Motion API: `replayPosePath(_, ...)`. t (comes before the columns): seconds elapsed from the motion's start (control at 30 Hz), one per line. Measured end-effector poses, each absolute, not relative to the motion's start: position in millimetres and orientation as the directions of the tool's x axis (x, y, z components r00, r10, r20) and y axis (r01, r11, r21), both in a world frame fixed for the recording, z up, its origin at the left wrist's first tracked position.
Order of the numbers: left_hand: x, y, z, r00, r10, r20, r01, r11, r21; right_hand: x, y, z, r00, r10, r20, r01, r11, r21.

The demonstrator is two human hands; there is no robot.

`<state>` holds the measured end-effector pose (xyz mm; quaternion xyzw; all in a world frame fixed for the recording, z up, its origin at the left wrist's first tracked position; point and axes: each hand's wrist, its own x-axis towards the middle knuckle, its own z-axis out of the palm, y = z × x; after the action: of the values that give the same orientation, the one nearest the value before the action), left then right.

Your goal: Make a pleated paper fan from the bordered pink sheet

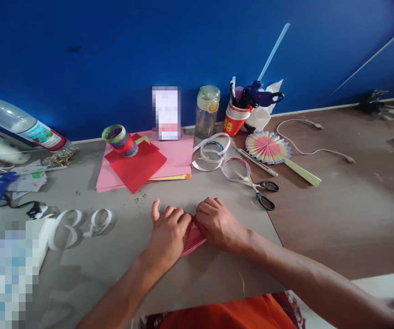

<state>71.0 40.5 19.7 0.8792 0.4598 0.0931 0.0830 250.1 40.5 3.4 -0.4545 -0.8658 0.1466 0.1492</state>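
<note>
Both of my hands meet over a piece of pleated pink paper (194, 240) near the table's front. My left hand (172, 228) is closed on the paper's left side, with one finger sticking up. From the right, my right hand (217, 221) grips the same paper with curled fingers. Its folds show between the hands, while the far edge is hidden under the fingers. Beyond my right hand lie scissors (263, 194) with black handles, beside a roll of tape (236, 169). A pleated paper fan (268, 147) with a yellow handle rests farther right.
Pink sheets (179, 157) and red paper (137, 167) lie behind my hands, with a decorated cup (119, 139) on top. A phone (169, 114), a clear bottle (207, 112) and red paper cups (234, 121) stand along the blue wall. White paper strips (68, 230) curl at left.
</note>
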Motion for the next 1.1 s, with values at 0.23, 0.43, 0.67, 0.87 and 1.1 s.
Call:
replayPosePath(0.23, 76, 41, 16, 0.566, 0.819, 0.092, 0.788, -0.57, 0.231, 248, 39, 6, -0.489, 0.869, 0.077, 0.761, 0.469, -0.448)
replayPosePath(0.43, 73, 42, 15, 0.61, 0.788, 0.078, 0.757, -0.609, 0.237, 249, 39, 6, -0.506, 0.859, 0.083, 0.739, 0.481, -0.472)
replayPosePath(0.67, 67, 44, 22, 0.586, 0.809, 0.031, 0.775, -0.572, 0.267, 255, 40, 14, -0.502, 0.865, -0.001, 0.768, 0.446, -0.46)
replayPosePath(0.87, 63, 41, 28, 0.601, 0.799, 0.01, 0.765, -0.579, 0.282, 256, 36, 20, -0.543, 0.839, -0.034, 0.77, 0.481, -0.421)
replayPosePath(1.1, 63, 39, 28, 0.627, 0.779, -0.019, 0.744, -0.591, 0.312, 257, 34, 23, -0.589, 0.805, -0.07, 0.741, 0.503, -0.445)
